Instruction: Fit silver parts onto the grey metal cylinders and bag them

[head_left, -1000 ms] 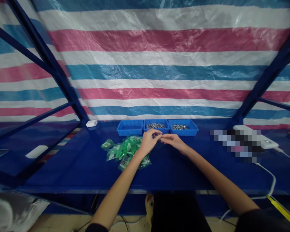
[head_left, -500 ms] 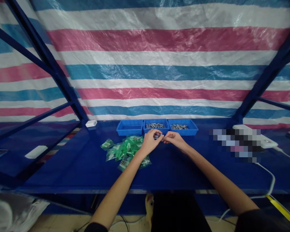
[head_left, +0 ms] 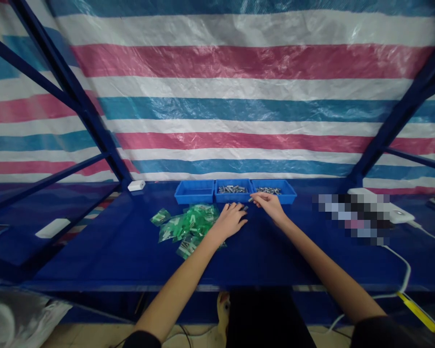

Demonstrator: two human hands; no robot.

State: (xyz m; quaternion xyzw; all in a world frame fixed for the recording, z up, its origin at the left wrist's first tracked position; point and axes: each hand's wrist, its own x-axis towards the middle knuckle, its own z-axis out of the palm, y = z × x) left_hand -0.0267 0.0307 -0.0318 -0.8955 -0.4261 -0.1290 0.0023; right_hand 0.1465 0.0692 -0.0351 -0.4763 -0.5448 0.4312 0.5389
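Firstly, right hand (head_left: 271,208): pinched a part (head_left: 251,199), presumably for control. Left hand (head_left: 231,221): fingers spread, hold unclear. Just beyond both stood bins (head_left: 195,199); beside the left, packets (head_left: 188,224), likely for reach.

From right hand (head_left: 270,207): open run at 6 across blue tabletop (head_left: 271,263), between forearms (head_left: 313,256). Also 3, until the pixelated patch (head_left: 351,217). Blocked at 12 by right-end parts bin (head_left: 287,198), at 8 by left hand (head_left: 230,221), green plastic packets (head_left: 190,223) beyond.
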